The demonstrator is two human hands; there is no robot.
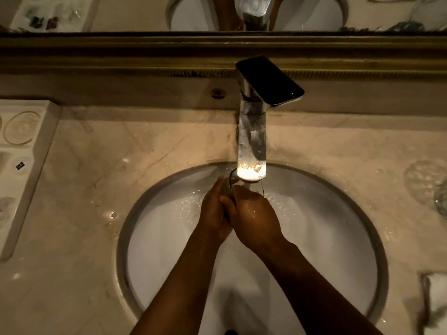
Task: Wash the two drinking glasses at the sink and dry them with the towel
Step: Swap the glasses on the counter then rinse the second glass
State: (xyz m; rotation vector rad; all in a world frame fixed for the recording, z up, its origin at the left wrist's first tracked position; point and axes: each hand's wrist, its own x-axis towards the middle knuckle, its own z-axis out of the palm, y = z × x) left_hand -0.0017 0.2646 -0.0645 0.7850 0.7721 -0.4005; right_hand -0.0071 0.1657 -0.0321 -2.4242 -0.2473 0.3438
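Over the middle of the white round sink [333,250], my left hand [214,211] and my right hand [254,216] wrap around a clear drinking glass [233,177]. Only its rim shows, directly under the chrome faucet spout [251,151], and water ripples in the basin beside my hands. A second clear glass [422,182] stands on the marble counter at the right edge. A white towel [435,301] lies at the lower right of the counter.
A white tray [24,151] with round holders and small packets sits on the counter at the left. The faucet's dark lever [269,81] sticks out toward the right. A gold-framed mirror [217,13] runs along the back wall.
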